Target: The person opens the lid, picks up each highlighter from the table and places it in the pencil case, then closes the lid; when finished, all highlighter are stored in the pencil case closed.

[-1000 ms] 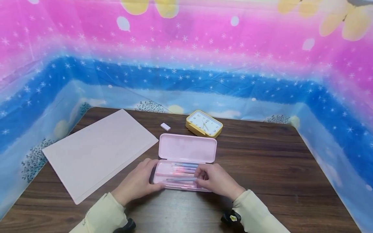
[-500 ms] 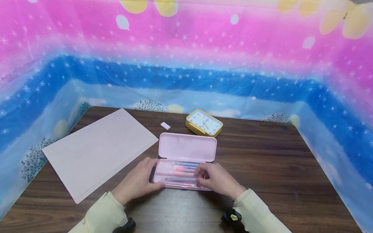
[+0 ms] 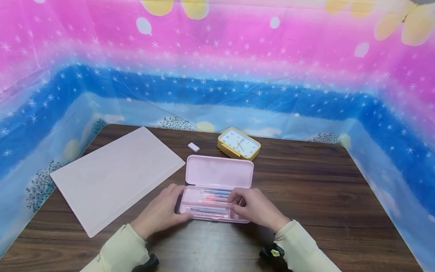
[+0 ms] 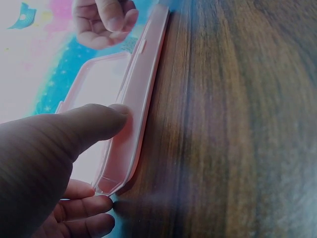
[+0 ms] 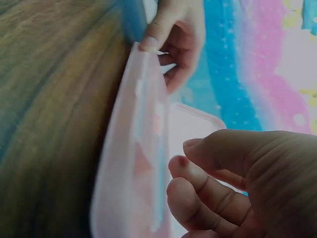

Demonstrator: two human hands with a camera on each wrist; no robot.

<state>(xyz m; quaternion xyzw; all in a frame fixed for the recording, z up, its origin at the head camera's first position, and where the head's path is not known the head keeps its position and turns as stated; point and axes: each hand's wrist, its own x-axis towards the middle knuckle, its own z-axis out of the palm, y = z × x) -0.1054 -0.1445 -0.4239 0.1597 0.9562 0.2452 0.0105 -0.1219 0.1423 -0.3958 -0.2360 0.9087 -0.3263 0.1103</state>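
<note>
A pink pencil case (image 3: 219, 172) lies with its lid raised on the dark wooden table. Several pens (image 3: 216, 196) fill its back compartment, and a greyish pen (image 3: 209, 210) lies in the front one. My left hand (image 3: 162, 211) grips the case's left end; in the left wrist view the thumb (image 4: 94, 124) presses the front wall. Over the right end hovers my right hand (image 3: 256, 207), its fingers loosely bent. The right wrist view shows nothing between thumb and fingertips (image 5: 181, 196). Part of the case's right end is hidden behind this hand.
A large pale pink folder or board (image 3: 117, 181) lies at the left, its corner close to the case. Behind the case are a small white eraser-like block (image 3: 193, 147) and a yellow alarm clock (image 3: 239, 143). A patterned curtain (image 3: 217, 87) surrounds the table (image 3: 323, 196).
My right hand has let go of the greyish pen, which now lies in the front compartment, and has lifted slightly. The left hand stays at the case's left end.
</note>
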